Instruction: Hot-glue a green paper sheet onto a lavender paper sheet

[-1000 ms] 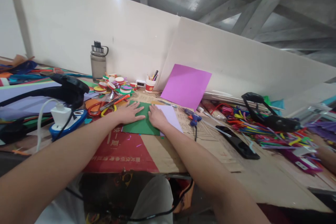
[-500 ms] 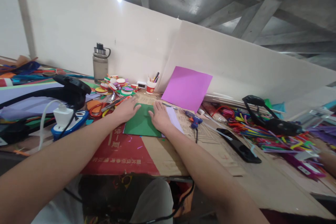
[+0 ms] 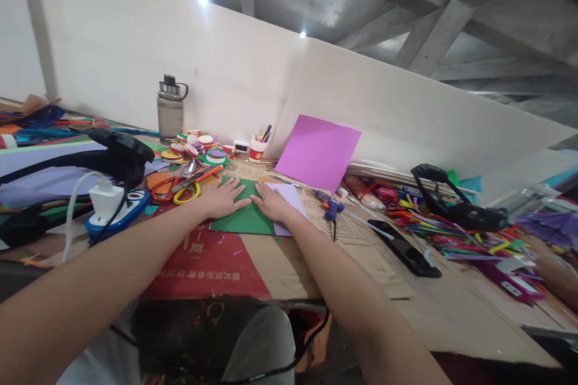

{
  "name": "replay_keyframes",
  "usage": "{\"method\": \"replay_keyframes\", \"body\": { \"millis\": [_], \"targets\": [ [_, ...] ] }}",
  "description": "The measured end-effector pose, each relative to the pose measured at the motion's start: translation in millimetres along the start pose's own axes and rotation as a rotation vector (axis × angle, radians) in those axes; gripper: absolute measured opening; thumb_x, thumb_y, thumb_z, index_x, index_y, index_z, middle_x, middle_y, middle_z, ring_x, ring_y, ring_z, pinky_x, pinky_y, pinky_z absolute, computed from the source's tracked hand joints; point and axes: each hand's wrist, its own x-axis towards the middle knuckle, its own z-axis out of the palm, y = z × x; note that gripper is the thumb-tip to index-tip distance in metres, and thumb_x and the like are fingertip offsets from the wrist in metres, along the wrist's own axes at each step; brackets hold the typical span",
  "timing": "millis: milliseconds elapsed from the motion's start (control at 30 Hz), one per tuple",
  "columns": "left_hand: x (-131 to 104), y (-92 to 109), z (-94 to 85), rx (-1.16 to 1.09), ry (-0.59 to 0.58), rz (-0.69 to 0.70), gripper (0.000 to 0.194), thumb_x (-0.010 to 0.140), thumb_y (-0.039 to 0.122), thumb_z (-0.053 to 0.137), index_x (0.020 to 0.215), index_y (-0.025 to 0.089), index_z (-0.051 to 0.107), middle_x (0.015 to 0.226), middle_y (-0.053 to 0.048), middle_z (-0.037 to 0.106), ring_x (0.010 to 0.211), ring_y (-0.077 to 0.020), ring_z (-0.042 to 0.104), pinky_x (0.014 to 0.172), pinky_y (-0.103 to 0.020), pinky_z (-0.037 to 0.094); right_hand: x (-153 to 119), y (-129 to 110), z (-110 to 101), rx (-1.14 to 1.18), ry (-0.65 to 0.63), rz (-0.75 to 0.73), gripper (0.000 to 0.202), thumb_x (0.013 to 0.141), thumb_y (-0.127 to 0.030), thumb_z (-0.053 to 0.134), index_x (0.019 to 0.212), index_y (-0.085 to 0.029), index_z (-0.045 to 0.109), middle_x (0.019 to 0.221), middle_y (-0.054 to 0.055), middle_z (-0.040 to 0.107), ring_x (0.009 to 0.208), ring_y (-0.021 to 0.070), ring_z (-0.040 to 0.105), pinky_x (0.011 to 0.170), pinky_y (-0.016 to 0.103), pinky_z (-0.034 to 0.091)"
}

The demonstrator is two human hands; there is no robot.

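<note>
Nearest, a grey-trousered knee (image 3: 264,343) shows below the bench (image 3: 456,313), with a black cable (image 3: 289,367) running in front of it. Red-printed cardboard (image 3: 212,271) lies along the front edge, a few paper scraps on it.

Just beyond is green paper (image 3: 248,221), flat on the bench between the two forearms. The left hand (image 3: 223,200) rests on its left part, palm down, and the right hand (image 3: 272,201) lies palm down at its right side, beside lilac paper (image 3: 292,197). Both grips are unclosed, fingers extended and pressing rather than grasping; which sheet is uppermost at the join, I cannot tell.

Left of the papers sit a blue power strip (image 3: 115,225) with a white plug (image 3: 106,198), then scissors with red handles (image 3: 162,190) and yellow handles (image 3: 187,194). To the right are a blue glue gun (image 3: 331,207), a black phone (image 3: 404,248) and a heap of colourful craft sticks (image 3: 419,221); at the far right edge, another person's arm (image 3: 560,271) is partly visible.

Farther back, a purple sheet (image 3: 318,153) leans against the white wall (image 3: 112,42), near a cup of pens (image 3: 258,151), small ribbon rolls (image 3: 205,142) and a grey bottle (image 3: 170,115). Concrete beams (image 3: 433,42) cross overhead.
</note>
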Motion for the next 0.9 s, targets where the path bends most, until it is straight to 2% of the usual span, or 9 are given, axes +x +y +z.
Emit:
{"method": "replay_keyframes", "body": {
  "millis": [133, 233, 333, 467, 533, 700, 833, 900],
  "targets": [
    [1, 0, -1.4, -0.001, -0.079, -0.005, 0.090, 0.086, 0.075, 0.018, 0.150, 0.013, 0.026, 0.158, -0.014, 0.017, 0.147, -0.0275, 0.011, 0.117, -0.047, 0.004, -3, 15, -4, -0.033, 0.090, 0.233, 0.058, 0.098, -0.046, 0.030, 0.143, -0.009, 0.037, 0.153, 0.020, 0.028, 0.143, 0.0284, 0.022, 0.113, 0.049, 0.019],
    [1, 0, -1.7, -0.022, -0.074, -0.014, 0.091, 0.085, 0.076, 0.020, 0.150, 0.014, 0.027, 0.158, -0.014, 0.017, 0.147, -0.0280, 0.012, 0.117, -0.047, 0.004, -5, 17, -3, -0.043, 0.227, 0.314, 0.060, 0.098, -0.045, 0.030, 0.146, -0.009, 0.032, 0.154, 0.021, 0.026, 0.145, 0.0296, 0.018, 0.113, 0.050, 0.017],
    [1, 0, -1.4, -0.033, -0.077, -0.015, 0.090, 0.085, 0.075, 0.021, 0.150, 0.013, 0.027, 0.158, -0.013, 0.017, 0.147, -0.0282, 0.012, 0.117, -0.047, 0.005, -3, 6, -1, -0.016, 0.299, 0.199, 0.065, 0.099, -0.046, 0.026, 0.149, -0.005, 0.025, 0.156, 0.019, 0.020, 0.146, 0.0269, 0.012, 0.116, 0.047, 0.013],
    [1, 1, -0.6, -0.009, -0.084, -0.007, 0.082, 0.089, 0.067, 0.025, 0.151, 0.014, 0.024, 0.158, -0.013, 0.015, 0.147, -0.0268, 0.012, 0.117, -0.046, 0.006, 0, -16, 3, 0.043, 0.056, -0.105, 0.065, 0.099, -0.050, 0.018, 0.151, -0.011, 0.023, 0.158, 0.012, 0.020, 0.146, 0.0206, 0.012, 0.117, 0.043, 0.012],
    [1, 1, -0.3, -0.007, -0.076, -0.007, 0.078, 0.090, 0.063, 0.027, 0.151, 0.015, 0.025, 0.157, -0.013, 0.017, 0.146, -0.0263, 0.013, 0.117, -0.046, 0.006, 0, -19, 3, 0.049, -0.030, -0.133, 0.066, 0.098, -0.054, 0.018, 0.151, -0.014, 0.024, 0.158, 0.010, 0.020, 0.146, 0.0209, 0.012, 0.117, 0.044, 0.013],
    [0, 2, -2.9, -0.054, -0.066, -0.016, 0.083, 0.087, 0.069, 0.029, 0.149, 0.014, 0.029, 0.157, -0.014, 0.020, 0.146, -0.0288, 0.014, 0.117, -0.047, 0.006, -1, 4, -3, -0.015, -0.013, 0.058, 0.062, 0.099, -0.052, 0.024, 0.148, -0.013, 0.030, 0.157, 0.014, 0.021, 0.145, 0.0249, 0.016, 0.115, 0.052, 0.015],
    [-3, 4, -7.0, -0.063, -0.075, -0.035, 0.085, 0.085, 0.073, 0.027, 0.150, 0.017, 0.030, 0.157, -0.012, 0.021, 0.146, -0.0303, 0.014, 0.116, -0.050, 0.007, -7, 25, -7, -0.096, 0.113, 0.276, 0.056, 0.100, -0.047, 0.024, 0.137, -0.011, 0.044, 0.149, 0.021, 0.036, 0.141, 0.0280, 0.028, 0.111, 0.054, 0.020],
    [-3, 4, -8.0, -0.073, -0.076, -0.047, 0.087, 0.084, 0.075, 0.027, 0.149, 0.018, 0.031, 0.157, -0.011, 0.021, 0.146, -0.0319, 0.014, 0.116, -0.051, 0.009, -9, 27, -8, -0.110, 0.196, 0.358, 0.057, 0.100, -0.045, 0.024, 0.139, -0.006, 0.041, 0.148, 0.026, 0.035, 0.141, 0.0304, 0.027, 0.110, 0.055, 0.021]
  ]
}}
